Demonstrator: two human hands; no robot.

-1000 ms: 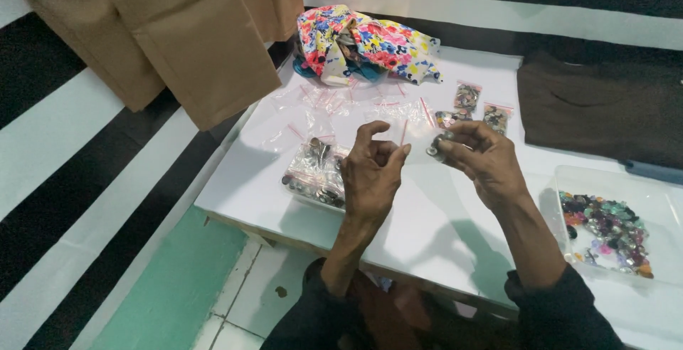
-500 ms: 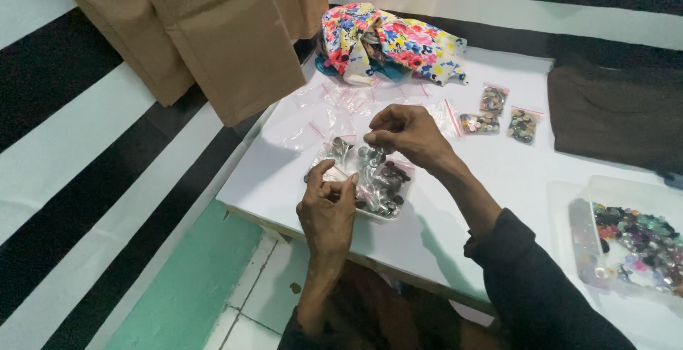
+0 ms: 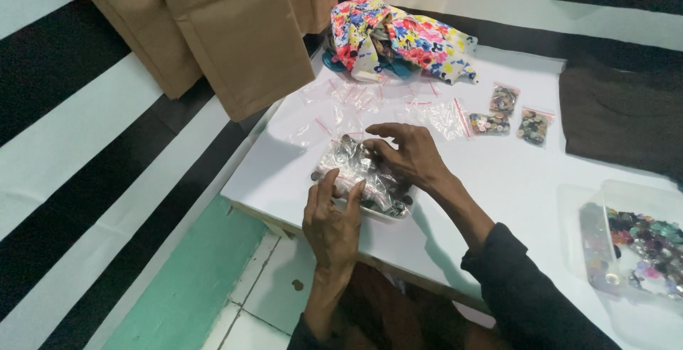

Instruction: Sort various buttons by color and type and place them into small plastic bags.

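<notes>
Spillage is the main risk, judged from how the shallow clear plastic tray of small grey and dark buttons (image 3: 366, 179) sits: it lies close to the near left edge of the white table (image 3: 512, 179), with a few loose buttons already outside its rim. The left hand (image 3: 331, 218) is held half closed at the tray's near side, thumb and fingers pinched on a thin clear plastic piece, probably a small bag, though it cannot be told for certain. The right hand (image 3: 413, 154) is spread loosely over the tray from the far right, fingertips curled down into the buttons; whether any button is actually pinched cannot be told.

A push from either wrist could slide the light tray over the edge, and buttons would be scattered on the green and white tiled floor (image 3: 213, 286). Buttons lifted across the gap could be dropped if the bag mouth is not held open.

Beyond the tray, empty clear zip bags with red strips (image 3: 398, 104) are strewn loosely and could be swept aside by a sleeve. Three filled button bags (image 3: 509, 115) lie further right. A floral cloth bundle (image 3: 398, 40) rests at the far edge, a dark folded cloth (image 3: 619, 119) at the far right, and a clear tub of coloured buttons (image 3: 640, 243) at the near right corner
</notes>
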